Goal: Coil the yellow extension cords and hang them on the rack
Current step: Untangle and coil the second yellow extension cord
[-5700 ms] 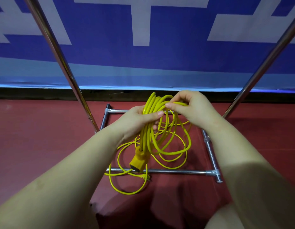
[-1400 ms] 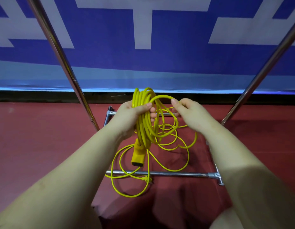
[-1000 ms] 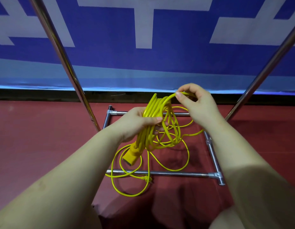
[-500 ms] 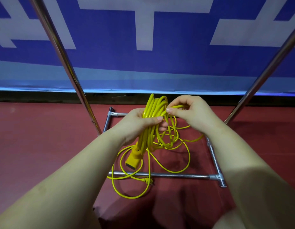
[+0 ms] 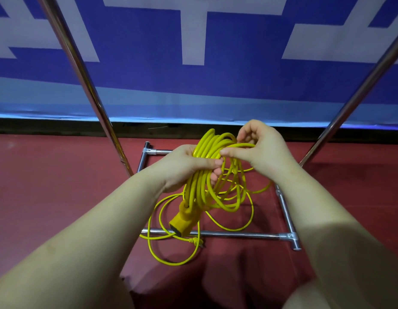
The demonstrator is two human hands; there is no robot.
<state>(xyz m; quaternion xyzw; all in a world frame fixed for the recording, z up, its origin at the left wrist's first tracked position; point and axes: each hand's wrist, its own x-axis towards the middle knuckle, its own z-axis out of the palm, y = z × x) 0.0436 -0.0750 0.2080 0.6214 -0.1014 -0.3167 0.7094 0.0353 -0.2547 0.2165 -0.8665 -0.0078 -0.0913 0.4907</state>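
My left hand grips a bundle of loops of the yellow extension cord, held upright over the rack's base. The cord's yellow socket end hangs below that hand. My right hand pinches one strand at the top of the coil, right beside my left fingers. Loose cord lies in loops on the red floor and crosses the rack's front bar. A small plug end lies by that bar.
The chrome rack has two slanted uprights, one left and one right, and a rectangular floor frame with a right side bar. A blue and white banner hangs behind. Red floor lies all around.
My right hand has carried another strand up onto the top of the coil held by my left hand. The loose cord on the floor has shortened slightly.
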